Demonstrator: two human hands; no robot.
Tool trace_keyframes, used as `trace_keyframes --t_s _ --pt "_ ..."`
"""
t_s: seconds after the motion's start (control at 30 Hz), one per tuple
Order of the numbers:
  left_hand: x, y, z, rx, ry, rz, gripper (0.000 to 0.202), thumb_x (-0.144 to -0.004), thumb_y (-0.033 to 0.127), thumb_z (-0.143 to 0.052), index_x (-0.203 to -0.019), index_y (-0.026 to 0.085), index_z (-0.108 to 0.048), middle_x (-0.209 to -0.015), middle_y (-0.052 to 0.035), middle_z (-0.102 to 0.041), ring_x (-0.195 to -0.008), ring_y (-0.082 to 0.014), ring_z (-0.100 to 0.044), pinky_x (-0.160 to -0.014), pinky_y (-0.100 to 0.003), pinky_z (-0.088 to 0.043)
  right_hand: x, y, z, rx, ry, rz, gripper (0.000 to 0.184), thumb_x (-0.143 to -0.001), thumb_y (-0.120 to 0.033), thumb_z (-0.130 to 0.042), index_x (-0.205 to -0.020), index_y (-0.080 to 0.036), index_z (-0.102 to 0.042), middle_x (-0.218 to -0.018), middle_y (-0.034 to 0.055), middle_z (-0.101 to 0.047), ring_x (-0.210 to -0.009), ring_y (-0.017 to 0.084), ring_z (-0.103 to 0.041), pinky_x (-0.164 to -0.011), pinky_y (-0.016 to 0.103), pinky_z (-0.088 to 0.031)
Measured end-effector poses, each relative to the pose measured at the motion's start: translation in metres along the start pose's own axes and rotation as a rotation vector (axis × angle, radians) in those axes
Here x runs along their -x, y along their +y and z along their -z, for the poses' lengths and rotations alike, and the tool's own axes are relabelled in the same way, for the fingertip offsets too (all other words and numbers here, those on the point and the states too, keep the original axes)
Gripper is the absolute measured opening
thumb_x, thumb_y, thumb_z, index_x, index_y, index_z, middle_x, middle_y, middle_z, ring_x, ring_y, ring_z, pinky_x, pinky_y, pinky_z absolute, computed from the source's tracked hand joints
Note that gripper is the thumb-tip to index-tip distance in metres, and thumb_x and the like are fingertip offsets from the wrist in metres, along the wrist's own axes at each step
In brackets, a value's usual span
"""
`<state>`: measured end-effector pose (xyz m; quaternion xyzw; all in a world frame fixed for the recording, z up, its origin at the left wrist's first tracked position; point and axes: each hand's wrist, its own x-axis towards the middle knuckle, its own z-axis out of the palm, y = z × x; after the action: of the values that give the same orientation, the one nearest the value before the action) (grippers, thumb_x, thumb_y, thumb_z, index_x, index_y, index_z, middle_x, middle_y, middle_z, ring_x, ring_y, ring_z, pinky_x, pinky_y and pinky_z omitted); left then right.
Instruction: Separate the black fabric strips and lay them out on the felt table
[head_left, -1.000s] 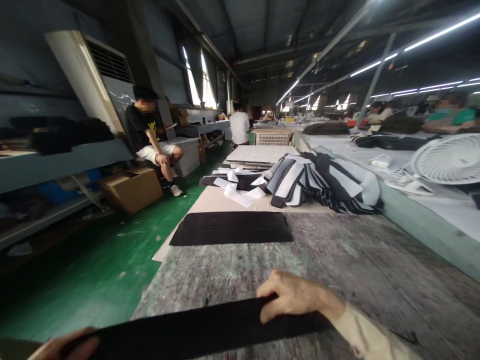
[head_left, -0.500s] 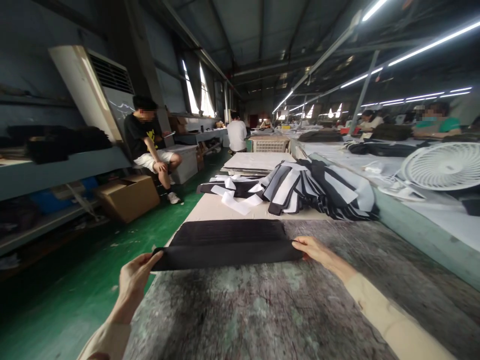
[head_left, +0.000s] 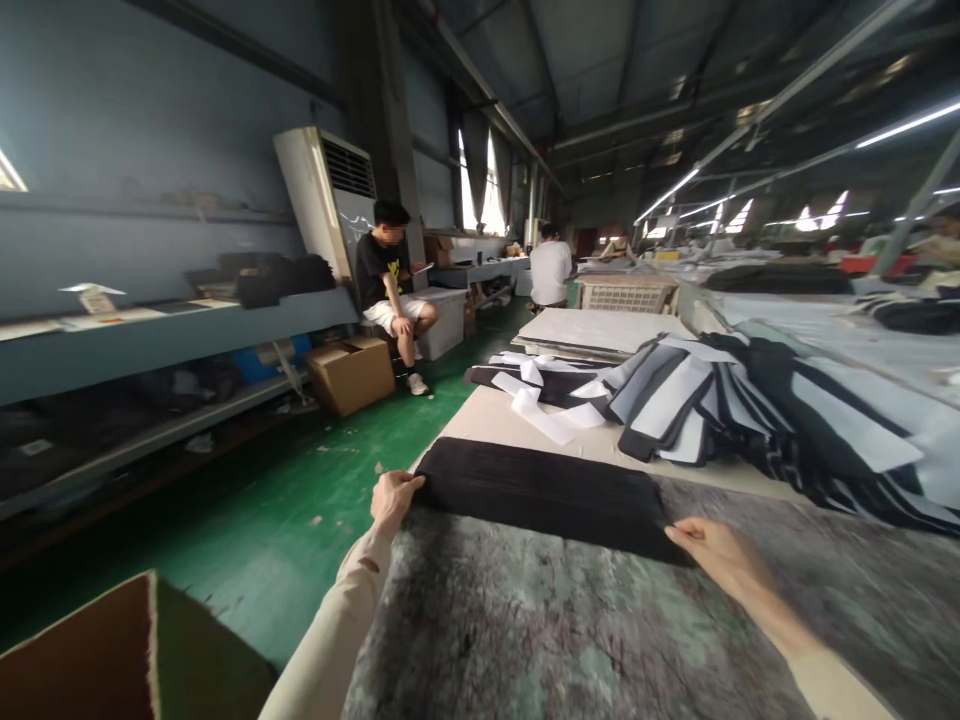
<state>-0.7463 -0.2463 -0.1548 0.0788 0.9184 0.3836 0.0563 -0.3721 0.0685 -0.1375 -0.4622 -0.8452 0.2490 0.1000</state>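
A long black fabric piece (head_left: 540, 495) lies across the mottled grey table (head_left: 525, 620), flat on what looks like a stack of the same dark cloth. At its left end, my left hand (head_left: 394, 497) pinches the corner between thumb and fingers. My right hand (head_left: 712, 550) is closed at the near right corner, with thumb and forefinger together on the edge. Beyond the black piece, a fanned heap of black and white fabric strips (head_left: 720, 400) and some loose white strips (head_left: 544, 410) rest on a pale board.
An open cardboard box (head_left: 157, 640) stands at the lower left, another box (head_left: 351, 375) farther off on the green floor (head_left: 337, 520). A seated person (head_left: 386, 280) is by the side bench (head_left: 165, 340); a person in white (head_left: 550, 270) sits farther back. A plastic crate (head_left: 626, 295) stands beyond the board.
The view has swung left. The black fabric piece, held raised at its ends before, now lies down on the dark cloth, with both hands still at its corners.
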Motion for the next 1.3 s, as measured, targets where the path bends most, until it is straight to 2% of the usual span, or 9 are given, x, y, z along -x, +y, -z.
trace_keyframes --t_s 0.17,0.4,0.53,0.67,0.87,1.1,1.3 --pt "-0.001 -0.003 0.001 -0.028 -0.008 0.002 0.026 -0.074 0.04 -0.063 -0.083 0.016 -0.069 -0.08 -0.0048 -0.068 -0.078 -0.0181 -0.061 -0.069 -0.032 -0.046 -0.001 -0.003 0.0 0.019 -0.022 -0.052 0.027 -0.076 -0.045 -0.054 -0.08 -0.024 -0.071 -0.086 0.0055 -0.072 -0.083 0.027 -0.065 -0.067 0.032 -0.044" --pt "-0.001 -0.009 0.005 -0.053 -0.013 -0.037 0.025 -0.07 0.041 -0.061 -0.079 0.021 -0.073 -0.075 -0.0045 -0.068 -0.079 -0.0245 -0.062 -0.062 -0.029 -0.042 0.008 -0.016 0.004 0.07 -0.034 -0.044 0.024 -0.08 -0.039 -0.052 -0.081 -0.023 -0.07 -0.084 0.0046 -0.071 -0.083 0.023 -0.065 -0.067 0.029 -0.043" --pt "-0.007 -0.012 0.005 -0.087 -0.017 -0.048 0.031 -0.067 0.045 -0.06 -0.081 0.021 -0.073 -0.073 -0.0053 -0.068 -0.076 -0.027 -0.062 -0.059 -0.03 -0.041 0.008 -0.021 0.003 0.081 -0.007 -0.106 0.023 -0.079 -0.039 -0.054 -0.08 -0.023 -0.071 -0.082 0.0044 -0.071 -0.081 0.022 -0.064 -0.063 0.027 -0.041" --pt "-0.01 -0.013 0.005 -0.099 -0.022 -0.058 0.035 -0.065 0.048 -0.06 -0.083 0.021 -0.074 -0.07 -0.005 -0.067 -0.074 -0.0277 -0.061 -0.057 -0.031 -0.041 0.005 -0.019 0.001 0.072 0.002 -0.151 0.023 -0.076 -0.039 -0.056 -0.08 -0.023 -0.072 -0.08 0.0039 -0.07 -0.079 0.021 -0.064 -0.061 0.026 -0.04" --pt "-0.008 -0.01 0.007 -0.097 -0.031 -0.063 0.032 -0.069 0.044 -0.06 -0.084 0.019 -0.072 -0.074 -0.0064 -0.067 -0.077 -0.0275 -0.061 -0.06 -0.031 -0.041 0.001 -0.015 0.002 0.035 -0.038 -0.125 0.02 -0.073 -0.036 -0.058 -0.077 -0.022 -0.072 -0.076 0.0021 -0.071 -0.076 0.019 -0.064 -0.062 0.024 -0.041" --pt "0.001 -0.012 0.006 -0.052 -0.049 -0.111 0.03 -0.083 0.041 -0.055 -0.086 0.012 -0.066 -0.077 -0.0016 -0.065 -0.077 -0.0167 -0.06 -0.069 -0.029 -0.044 -0.011 -0.007 0.0 0.051 -0.06 -0.135 0.023 -0.069 -0.044 -0.06 -0.072 -0.025 -0.071 -0.078 0.0051 -0.071 -0.074 0.026 -0.065 -0.063 0.032 -0.044" --pt "0.0 -0.012 0.005 -0.037 -0.015 -0.063 0.025 -0.075 0.038 -0.062 -0.08 0.015 -0.07 -0.072 -0.0033 -0.066 -0.079 -0.0221 -0.061 -0.064 -0.028 -0.041 -0.012 -0.003 0.0 0.039 -0.069 -0.112 0.023 -0.07 -0.045 -0.06 -0.071 -0.025 -0.071 -0.079 0.0042 -0.072 -0.077 0.025 -0.064 -0.064 0.031 -0.043"
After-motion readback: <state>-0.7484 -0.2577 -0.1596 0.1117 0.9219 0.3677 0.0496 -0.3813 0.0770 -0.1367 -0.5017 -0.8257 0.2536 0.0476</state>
